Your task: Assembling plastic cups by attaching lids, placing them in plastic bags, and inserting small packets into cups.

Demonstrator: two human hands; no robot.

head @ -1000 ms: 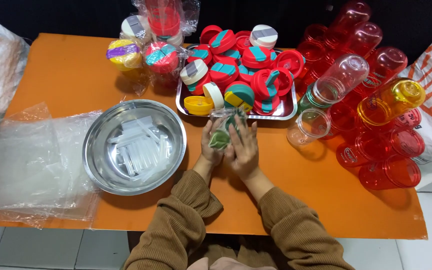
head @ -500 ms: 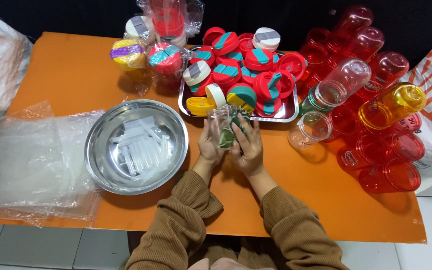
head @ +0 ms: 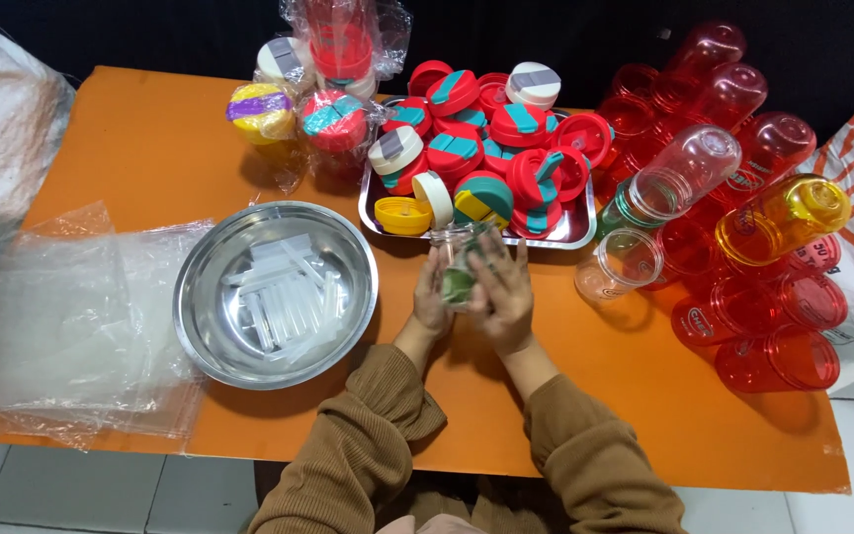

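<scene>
Just in front of the lid-filled metal tray (head: 575,233), left hand (head: 431,302) and right hand (head: 503,297) clasp a clear bottle (head: 459,269) with green lid; many red bottles (head: 743,326) beside the tray remain uncapped.

Clear plastic bags (head: 61,316) lie flat at the bench's (head: 150,148) left edge; wrapped lid bundles (head: 333,59) stand at the back.

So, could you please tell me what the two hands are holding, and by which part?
Both hands hold one small clear bottle with a green part between them: the left hand and the right hand wrap its sides, fingers around the body, above the orange table.
</scene>
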